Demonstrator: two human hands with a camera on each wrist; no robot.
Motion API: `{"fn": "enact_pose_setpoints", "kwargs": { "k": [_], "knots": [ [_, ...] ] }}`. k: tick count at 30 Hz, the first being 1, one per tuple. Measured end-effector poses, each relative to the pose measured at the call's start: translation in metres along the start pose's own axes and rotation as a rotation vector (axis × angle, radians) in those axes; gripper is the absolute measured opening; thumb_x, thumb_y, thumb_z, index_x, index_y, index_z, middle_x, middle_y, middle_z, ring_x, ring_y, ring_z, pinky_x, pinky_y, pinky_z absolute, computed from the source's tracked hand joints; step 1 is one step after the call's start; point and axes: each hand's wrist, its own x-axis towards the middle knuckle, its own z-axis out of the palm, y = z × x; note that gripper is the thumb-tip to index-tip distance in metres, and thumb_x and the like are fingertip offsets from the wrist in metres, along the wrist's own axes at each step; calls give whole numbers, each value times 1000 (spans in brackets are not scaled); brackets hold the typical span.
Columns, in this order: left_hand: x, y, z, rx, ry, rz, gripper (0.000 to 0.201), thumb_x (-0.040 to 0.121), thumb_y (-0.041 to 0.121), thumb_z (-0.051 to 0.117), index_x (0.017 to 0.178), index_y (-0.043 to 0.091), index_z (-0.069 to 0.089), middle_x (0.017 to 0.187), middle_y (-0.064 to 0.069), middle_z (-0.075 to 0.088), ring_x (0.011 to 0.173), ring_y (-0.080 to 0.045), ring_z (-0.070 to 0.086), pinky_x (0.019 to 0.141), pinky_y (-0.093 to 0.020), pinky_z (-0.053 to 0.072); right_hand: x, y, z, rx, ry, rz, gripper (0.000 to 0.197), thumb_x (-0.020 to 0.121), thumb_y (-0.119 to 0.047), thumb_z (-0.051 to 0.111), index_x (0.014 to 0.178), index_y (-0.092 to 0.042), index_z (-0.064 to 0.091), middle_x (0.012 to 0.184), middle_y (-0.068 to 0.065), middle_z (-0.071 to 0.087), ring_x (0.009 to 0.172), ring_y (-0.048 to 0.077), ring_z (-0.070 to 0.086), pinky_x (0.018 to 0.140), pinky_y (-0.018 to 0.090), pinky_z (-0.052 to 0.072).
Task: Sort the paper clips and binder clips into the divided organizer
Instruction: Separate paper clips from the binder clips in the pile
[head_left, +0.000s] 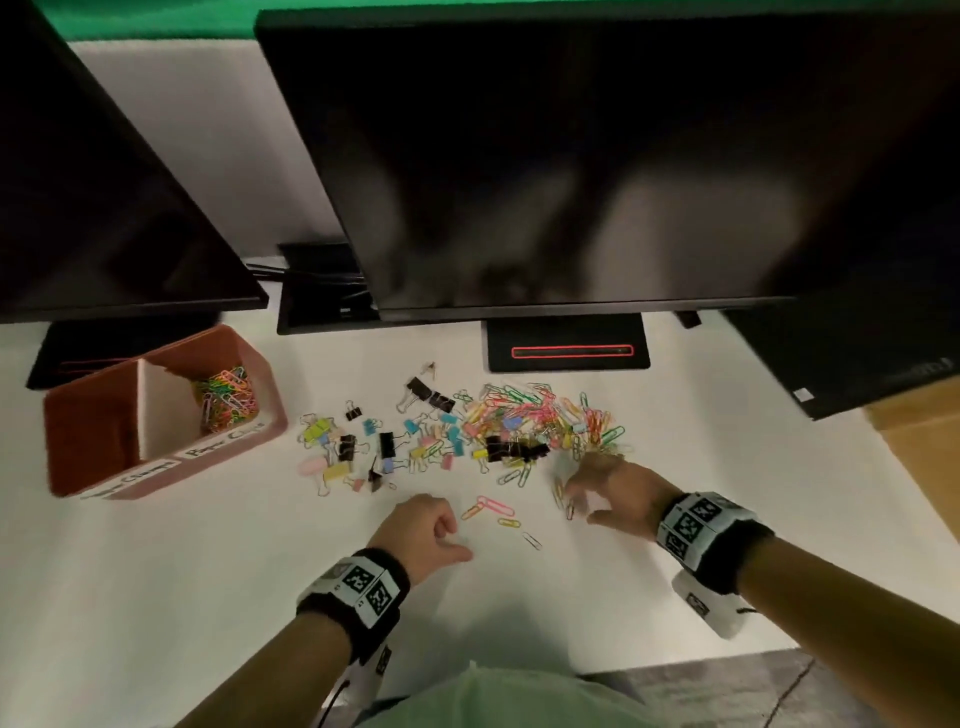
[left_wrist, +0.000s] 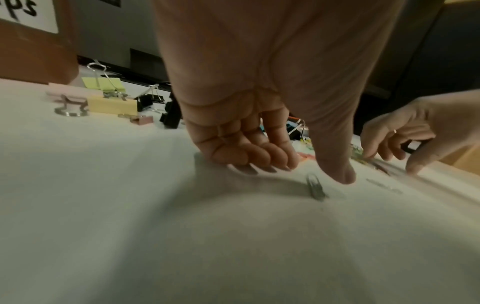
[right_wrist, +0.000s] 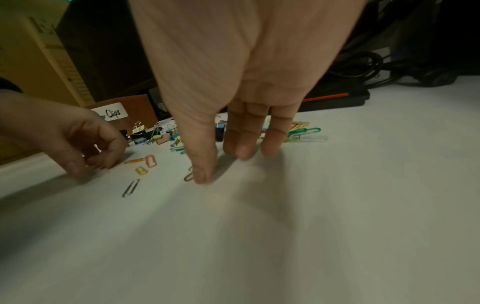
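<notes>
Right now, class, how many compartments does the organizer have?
2: the left compartment, with no clips visible, and the right compartment, holding paper clips. None looks hidden.

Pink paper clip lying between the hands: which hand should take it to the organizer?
Left, probably. The left hand sits right beside the pink paper clip and on the organizer side; its fingers are curled and seem empty. The right hand is farther away, spread over other clips.

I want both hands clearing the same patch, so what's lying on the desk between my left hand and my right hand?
A few loose paper clips lie between the left hand and the right hand, seen in the head view.
</notes>
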Motion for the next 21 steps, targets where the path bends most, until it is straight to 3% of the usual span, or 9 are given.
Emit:
{"fn": "enact_pose_setpoints", "kwargs": {
  "k": [5,9,13,16,21],
  "knots": [
    [0,0,11,81,24,-1,23,71,31,75,75,26,53,82,7,48,79,-13,53,73,-24,45,9,3,8,43,18,-26,38,89,-20,57,126,-29,55,121,-1,53,106,19,55,94,26,46],
    [-1,-2,13,81,36,-6,13,79,27,70,77,23,58,85,6,49,81,-13,55,77,-27,49,16,4,5,14,62,-110,21,89,-20,59,109,-20,64,106,4,59,95,21,56,86,31,50],
    [-2,2,12,100,52,27,12,81,21,66,76,23,55,82,6,50,80,-16,56,77,-28,50,20,7,6,-60,185,-200,10,84,-23,66,91,-20,72,120,7,54,113,25,52,92,36,48],
    [2,10,10,34,114,52,9,81,17,66,79,20,58,79,3,59,76,-16,58,73,-27,50,22,8,7,-61,150,-257,10,86,-19,63,87,-15,72,117,4,56,119,23,50,95,37,48],
    [14,20,13,-70,156,-26,19,81,15,67,97,19,57,75,9,57,74,-13,57,74,-25,48,25,10,13,48,166,-256,9,84,-8,61,85,-9,70,97,8,63,91,24,58,83,36,50]
  ]
}}
